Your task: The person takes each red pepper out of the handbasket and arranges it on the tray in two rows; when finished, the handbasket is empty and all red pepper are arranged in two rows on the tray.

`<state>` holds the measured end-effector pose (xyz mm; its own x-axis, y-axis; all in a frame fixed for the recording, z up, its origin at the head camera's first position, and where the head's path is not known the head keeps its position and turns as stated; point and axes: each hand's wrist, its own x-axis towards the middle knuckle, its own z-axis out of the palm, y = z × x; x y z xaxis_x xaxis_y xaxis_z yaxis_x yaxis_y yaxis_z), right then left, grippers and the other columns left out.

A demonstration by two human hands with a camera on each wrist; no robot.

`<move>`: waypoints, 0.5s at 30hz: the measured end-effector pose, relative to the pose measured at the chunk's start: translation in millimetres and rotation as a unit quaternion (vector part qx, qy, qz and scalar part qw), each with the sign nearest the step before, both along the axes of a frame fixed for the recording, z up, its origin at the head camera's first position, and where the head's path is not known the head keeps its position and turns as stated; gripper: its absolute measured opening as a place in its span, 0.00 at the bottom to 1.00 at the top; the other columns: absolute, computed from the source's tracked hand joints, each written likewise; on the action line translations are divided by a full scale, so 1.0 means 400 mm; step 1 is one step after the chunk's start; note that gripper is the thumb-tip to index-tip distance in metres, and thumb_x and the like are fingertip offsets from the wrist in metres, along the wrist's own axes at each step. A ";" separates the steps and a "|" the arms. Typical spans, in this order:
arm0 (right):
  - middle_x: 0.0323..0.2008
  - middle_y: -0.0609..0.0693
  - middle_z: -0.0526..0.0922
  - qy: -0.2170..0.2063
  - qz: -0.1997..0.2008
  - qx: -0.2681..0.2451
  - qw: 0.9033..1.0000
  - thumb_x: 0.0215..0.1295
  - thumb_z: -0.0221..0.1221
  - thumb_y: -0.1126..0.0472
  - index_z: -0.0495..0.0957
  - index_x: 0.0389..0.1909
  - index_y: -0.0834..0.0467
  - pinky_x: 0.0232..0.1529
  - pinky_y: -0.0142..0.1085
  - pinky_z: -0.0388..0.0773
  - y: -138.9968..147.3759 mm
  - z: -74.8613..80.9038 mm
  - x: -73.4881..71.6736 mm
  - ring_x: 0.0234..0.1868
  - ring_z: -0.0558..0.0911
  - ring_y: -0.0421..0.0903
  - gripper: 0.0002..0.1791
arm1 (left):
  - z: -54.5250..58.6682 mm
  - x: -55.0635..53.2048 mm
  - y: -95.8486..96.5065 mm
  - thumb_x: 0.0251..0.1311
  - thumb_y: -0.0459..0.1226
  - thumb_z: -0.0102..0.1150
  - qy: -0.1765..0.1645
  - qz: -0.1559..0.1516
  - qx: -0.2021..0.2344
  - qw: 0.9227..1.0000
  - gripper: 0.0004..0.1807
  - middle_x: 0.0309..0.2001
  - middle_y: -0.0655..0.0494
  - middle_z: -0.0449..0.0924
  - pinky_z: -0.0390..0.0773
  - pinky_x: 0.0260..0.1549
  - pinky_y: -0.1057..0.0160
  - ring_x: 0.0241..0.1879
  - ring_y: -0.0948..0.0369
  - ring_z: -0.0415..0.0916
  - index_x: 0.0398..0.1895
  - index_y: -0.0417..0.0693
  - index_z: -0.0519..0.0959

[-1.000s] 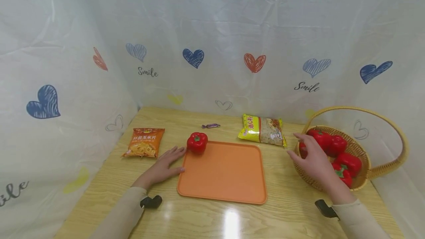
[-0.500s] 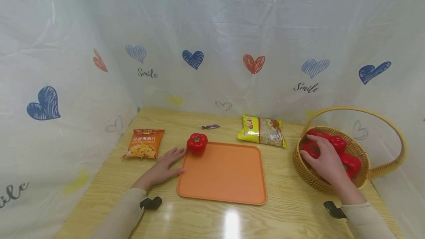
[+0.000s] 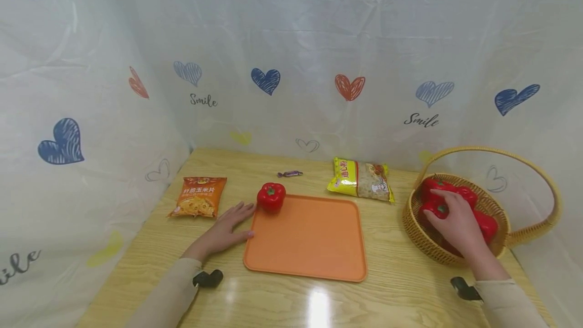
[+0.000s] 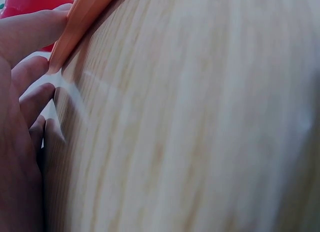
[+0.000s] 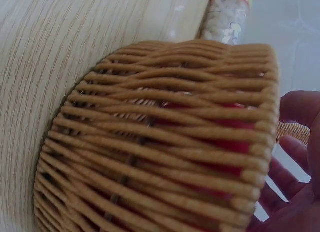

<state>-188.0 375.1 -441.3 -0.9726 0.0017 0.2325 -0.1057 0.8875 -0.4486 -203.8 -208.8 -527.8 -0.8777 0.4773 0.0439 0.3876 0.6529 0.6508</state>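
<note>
My left hand (image 3: 223,232) lies flat on the table with spread fingers, their tips at the left edge of the orange tray (image 3: 314,237). A red bell pepper (image 3: 271,197) sits at that tray's far left corner. At the right, my right hand (image 3: 460,219) reaches into the wicker basket (image 3: 421,239), thumb and index finger curled around a red bell pepper (image 3: 432,210). Several other red bell peppers (image 3: 486,224) lie in the basket, partly covered by the hand. In the right wrist view the basket's woven wall (image 5: 150,122) hides the fingertips.
An orange snack bag (image 3: 199,197) lies left of the tray. Behind the tray are a purple wrapped candy (image 3: 290,173) and a yellow food packet (image 3: 361,179). The basket's tall handle (image 3: 533,166) arches over its right side. A heart-printed curtain (image 3: 309,125) hangs behind the table.
My right hand has moved rightward and lower into the basket and taken hold of a bell pepper, which has shifted slightly right. The left hand has stayed still.
</note>
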 end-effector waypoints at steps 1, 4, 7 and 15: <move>0.62 0.74 0.68 -0.002 -0.001 0.001 1.000 0.62 0.69 0.60 0.69 0.66 0.66 0.56 0.74 0.66 0.003 -0.001 0.000 0.63 0.63 0.74 0.34 | 0.000 0.000 0.000 0.67 0.54 0.62 0.000 0.000 0.000 1.000 0.41 0.79 0.51 0.56 0.41 0.76 0.39 0.80 0.45 0.42 0.79 0.49 0.62; 0.62 0.74 0.68 -0.012 -0.006 0.003 1.000 0.63 0.69 0.58 0.69 0.66 0.66 0.56 0.75 0.64 0.012 -0.005 0.000 0.63 0.62 0.74 0.34 | 0.002 0.002 0.000 0.68 0.54 0.62 -0.001 0.000 0.000 1.000 0.41 0.79 0.51 0.56 0.41 0.76 0.39 0.80 0.45 0.42 0.79 0.49 0.62; 0.62 0.75 0.66 -0.025 -0.010 0.004 1.000 0.63 0.69 0.56 0.68 0.66 0.66 0.55 0.77 0.63 0.020 -0.011 0.001 0.63 0.62 0.75 0.34 | 0.003 0.003 0.001 0.68 0.53 0.61 0.002 0.000 0.000 1.000 0.41 0.79 0.51 0.56 0.42 0.75 0.39 0.80 0.45 0.42 0.79 0.49 0.62; 0.61 0.77 0.64 -0.050 -0.006 0.015 0.999 0.63 0.69 0.55 0.68 0.65 0.67 0.54 0.77 0.65 0.032 -0.018 0.009 0.60 0.63 0.76 0.35 | 0.004 0.004 0.001 0.68 0.52 0.61 0.006 -0.002 0.001 1.000 0.40 0.79 0.48 0.57 0.41 0.75 0.37 0.79 0.43 0.43 0.78 0.46 0.62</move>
